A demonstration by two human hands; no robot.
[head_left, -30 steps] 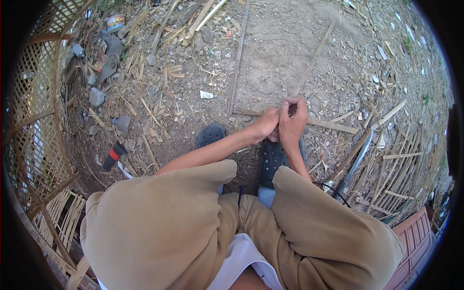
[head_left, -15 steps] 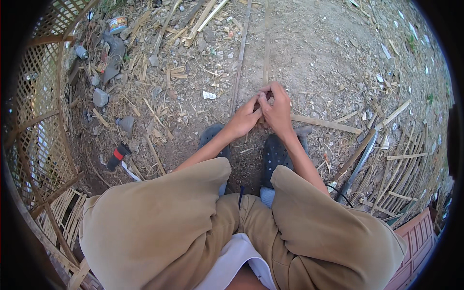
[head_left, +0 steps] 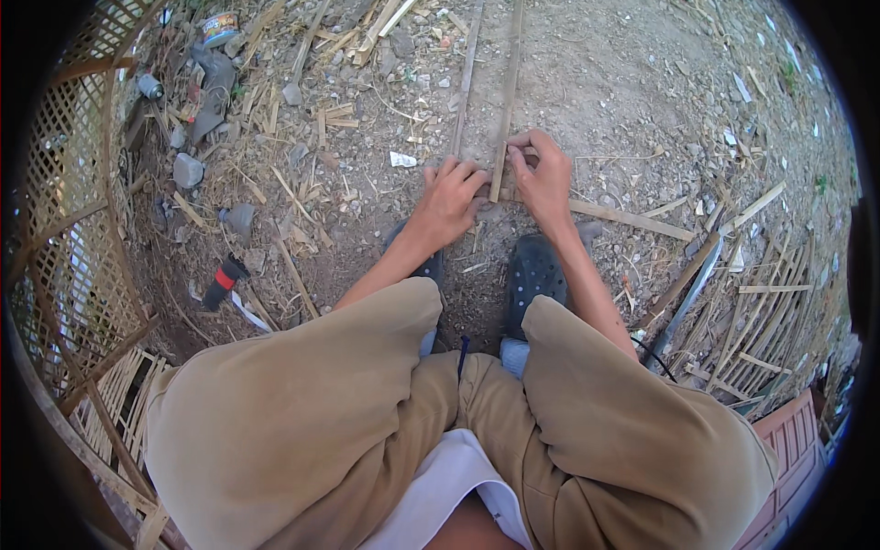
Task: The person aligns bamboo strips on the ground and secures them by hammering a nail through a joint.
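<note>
I squat over bare ground, knees in tan trousers filling the lower view. My left hand [head_left: 451,197] and my right hand [head_left: 543,176] meet on the near end of a long thin bamboo strip [head_left: 506,101] that runs away from me across the dirt. Both hands pinch that end, thumbs against it. A second strip [head_left: 466,82] lies parallel just to its left. A flat strip [head_left: 632,220] lies crosswise under my right hand, pointing right. My dark perforated shoes [head_left: 533,275] stand just below the hands.
A woven bamboo lattice panel [head_left: 69,229] curves along the left edge. A red-and-black handled tool [head_left: 223,280] lies on the ground at left. Stones, cans and bamboo offcuts litter the upper left. A long blade [head_left: 683,298] and a pile of strips [head_left: 770,312] lie at right.
Both hands have shifted left and farther from me along the ground, and now grip the end of a strip that runs straight away instead of the crosswise one.
</note>
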